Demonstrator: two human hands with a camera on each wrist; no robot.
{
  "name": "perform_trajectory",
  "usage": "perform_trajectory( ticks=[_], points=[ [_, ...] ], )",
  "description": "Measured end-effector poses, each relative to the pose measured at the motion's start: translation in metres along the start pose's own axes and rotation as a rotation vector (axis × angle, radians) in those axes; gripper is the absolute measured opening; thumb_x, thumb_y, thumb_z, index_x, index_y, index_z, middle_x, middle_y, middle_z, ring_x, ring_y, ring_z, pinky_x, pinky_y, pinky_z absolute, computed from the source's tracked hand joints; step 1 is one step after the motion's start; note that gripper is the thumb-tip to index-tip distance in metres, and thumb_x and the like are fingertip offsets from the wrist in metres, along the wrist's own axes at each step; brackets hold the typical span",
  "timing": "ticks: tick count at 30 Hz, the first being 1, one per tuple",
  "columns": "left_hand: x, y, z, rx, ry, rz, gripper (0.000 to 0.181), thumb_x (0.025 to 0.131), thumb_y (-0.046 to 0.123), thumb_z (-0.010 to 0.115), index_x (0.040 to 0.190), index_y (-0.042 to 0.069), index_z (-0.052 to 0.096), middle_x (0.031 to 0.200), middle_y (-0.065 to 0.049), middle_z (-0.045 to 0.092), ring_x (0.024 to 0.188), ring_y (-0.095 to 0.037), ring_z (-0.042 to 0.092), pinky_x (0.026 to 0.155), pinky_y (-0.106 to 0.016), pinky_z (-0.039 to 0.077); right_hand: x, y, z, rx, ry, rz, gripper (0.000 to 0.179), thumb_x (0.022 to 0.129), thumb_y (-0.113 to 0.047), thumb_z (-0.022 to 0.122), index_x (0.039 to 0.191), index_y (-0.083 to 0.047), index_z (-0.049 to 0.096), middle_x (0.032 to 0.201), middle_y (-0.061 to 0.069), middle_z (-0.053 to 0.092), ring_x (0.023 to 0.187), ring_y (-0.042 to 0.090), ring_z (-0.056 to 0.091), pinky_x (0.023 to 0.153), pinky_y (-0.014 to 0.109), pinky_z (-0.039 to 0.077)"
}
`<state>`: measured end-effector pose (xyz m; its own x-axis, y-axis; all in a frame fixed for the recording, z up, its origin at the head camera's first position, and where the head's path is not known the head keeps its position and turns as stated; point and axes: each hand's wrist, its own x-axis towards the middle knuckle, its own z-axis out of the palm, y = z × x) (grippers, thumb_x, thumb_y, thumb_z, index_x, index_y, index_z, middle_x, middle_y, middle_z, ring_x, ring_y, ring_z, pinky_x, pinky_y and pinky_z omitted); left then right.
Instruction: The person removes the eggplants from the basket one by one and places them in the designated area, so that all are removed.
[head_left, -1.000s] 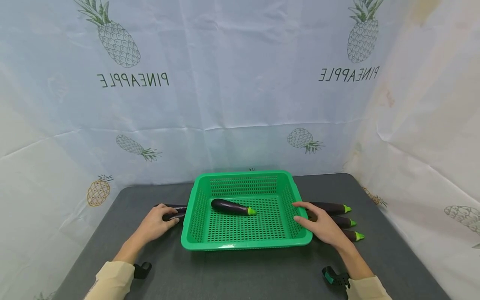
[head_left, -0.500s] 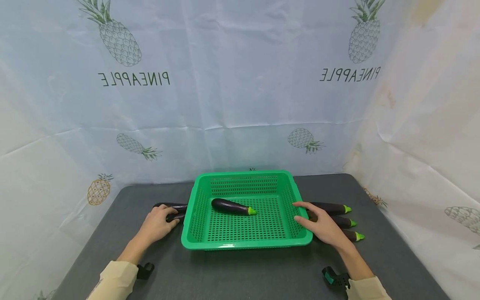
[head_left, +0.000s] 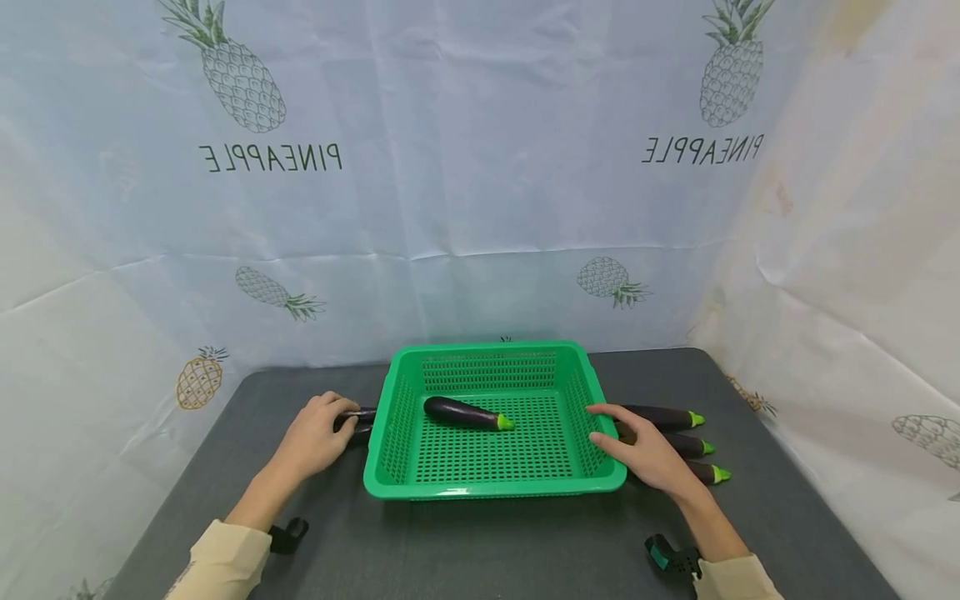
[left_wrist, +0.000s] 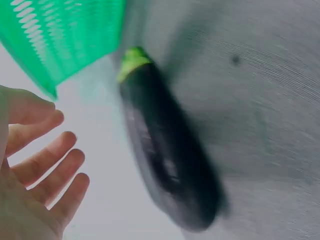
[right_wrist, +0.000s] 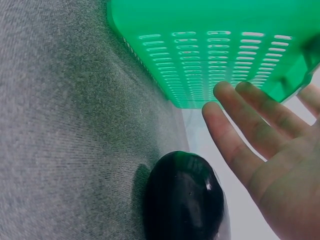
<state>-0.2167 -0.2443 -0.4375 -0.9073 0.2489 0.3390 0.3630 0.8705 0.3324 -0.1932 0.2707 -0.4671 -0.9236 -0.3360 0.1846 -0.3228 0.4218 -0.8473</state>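
Observation:
A green slotted plastic basket (head_left: 493,491) stands mid-table with one dark purple eggplant (head_left: 461,414) lying in it. To its left, my left hand (head_left: 311,437) is over the far eggplant (head_left: 367,414), covering most of it; the nearer eggplant (head_left: 362,434) is partly hidden too. In the left wrist view the fingers (left_wrist: 57,170) are loosely bent and apart from the eggplant (left_wrist: 165,145) beside them. My right hand (head_left: 647,450) is at the basket's right rim, fingers extended; in the right wrist view they lie near its outer wall, and whether they touch is unclear.
Right of the basket lie three eggplants with green stems, the far eggplant (head_left: 663,416), the middle eggplant (head_left: 690,444) and the near eggplant (head_left: 705,472). The dark grey tabletop (head_left: 480,550) meets a pineapple-print curtain (head_left: 480,208) behind.
My left hand has shifted away from the nearer left eggplant, forward over the far one. The nearer eggplant slid slightly right earlier. My right hand and the basket stay put.

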Motion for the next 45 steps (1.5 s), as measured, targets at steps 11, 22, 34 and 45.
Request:
perform_trajectory(
  ticks=[11,22,34,45],
  points=[
    [0.011,0.037,-0.019,-0.056,0.133,0.085,0.014,0.096,0.003,0.065,0.105,0.008,0.075,0.104,-0.007,0.066,0.091,-0.028,0.061,0.069,-0.043,0.050,-0.001,0.000,0.000,-0.006,0.001,-0.007,0.046,0.104,-0.024,0.062,0.148,-0.014,0.052,0.151,0.016,0.049,0.131,0.042,0.052,0.090,0.035,0.053],
    [0.017,0.064,-0.036,-0.053,0.224,0.254,0.014,0.094,0.002,0.067,0.105,0.006,0.074,0.101,-0.004,0.067,0.091,-0.024,0.062,0.068,-0.042,0.052,0.000,-0.001,0.002,-0.006,0.008,-0.012,0.046,0.104,-0.024,0.063,0.147,-0.015,0.052,0.151,0.015,0.049,0.135,0.041,0.049,0.090,0.037,0.053],
    [0.032,0.095,-0.047,-0.082,0.177,0.340,0.015,0.093,0.005,0.070,0.107,0.009,0.074,0.103,-0.004,0.068,0.090,-0.020,0.062,0.071,-0.039,0.052,-0.001,0.000,0.001,-0.004,0.011,-0.011,0.046,0.103,-0.024,0.063,0.147,-0.015,0.052,0.151,0.015,0.049,0.134,0.040,0.050,0.091,0.036,0.053],
    [0.060,0.118,-0.046,-0.160,0.103,0.429,0.013,0.095,0.009,0.071,0.108,0.008,0.074,0.105,-0.006,0.067,0.096,-0.023,0.065,0.081,-0.041,0.054,0.000,0.001,0.001,0.007,0.008,-0.026,0.046,0.103,-0.023,0.063,0.147,-0.013,0.053,0.150,0.016,0.049,0.131,0.041,0.052,0.089,0.034,0.054]
  ],
)
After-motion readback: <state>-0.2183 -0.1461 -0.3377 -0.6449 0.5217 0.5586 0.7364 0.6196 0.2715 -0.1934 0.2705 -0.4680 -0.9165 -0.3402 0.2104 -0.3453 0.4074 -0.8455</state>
